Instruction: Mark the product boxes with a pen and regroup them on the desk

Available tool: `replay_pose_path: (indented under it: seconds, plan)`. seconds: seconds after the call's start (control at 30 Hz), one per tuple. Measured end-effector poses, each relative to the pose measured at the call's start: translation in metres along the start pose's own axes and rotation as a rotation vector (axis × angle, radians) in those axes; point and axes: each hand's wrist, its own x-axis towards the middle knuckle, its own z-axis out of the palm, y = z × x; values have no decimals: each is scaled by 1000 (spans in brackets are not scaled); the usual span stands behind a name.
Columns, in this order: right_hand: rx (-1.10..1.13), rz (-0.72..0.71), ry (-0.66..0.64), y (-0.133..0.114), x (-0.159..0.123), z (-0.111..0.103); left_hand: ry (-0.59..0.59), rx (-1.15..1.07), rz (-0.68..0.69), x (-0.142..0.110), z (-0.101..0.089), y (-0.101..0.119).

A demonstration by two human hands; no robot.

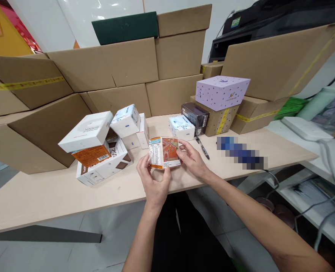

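Between my hands, just above the table's front part, is a small printed box [170, 151]. One face carries a text panel with an orange band, the other a picture of a red building. My left hand [155, 184] grips its left side and lower edge, with the thumb at the bottom. My right hand [192, 159] pinches the right edge between thumb and fingers. Beyond the box stand a white-and-blue patterned box [181, 127] and a dark box [196, 116]. A black pen [203, 148] lies right of my right hand.
At the left, a white power bank box [86, 130] tops an orange box [92, 155] and a larger white box [106, 166]. Nearby are more small white boxes [125, 121]. A purple box [223, 92] rests on a cardboard carton [219, 119]. Large cartons [105, 66] wall the table's back.
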Motion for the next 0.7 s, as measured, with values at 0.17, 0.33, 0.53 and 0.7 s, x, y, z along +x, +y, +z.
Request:
replay_pose_path:
  seconds: [0.17,0.33,0.53,0.7]
  plan:
    - [101,-35,-184,-8,-3,1,101,230,310,-2,3,11]
    - [85,-27,-260,-14,-3,1,11,309,389,-5,4,13]
    - [81,-6,-250,-10,-3,1,-21,239,342,-5,2,13]
    - [-32,16,-183,-9,0,-1,-121,214,286,-3,4,12]
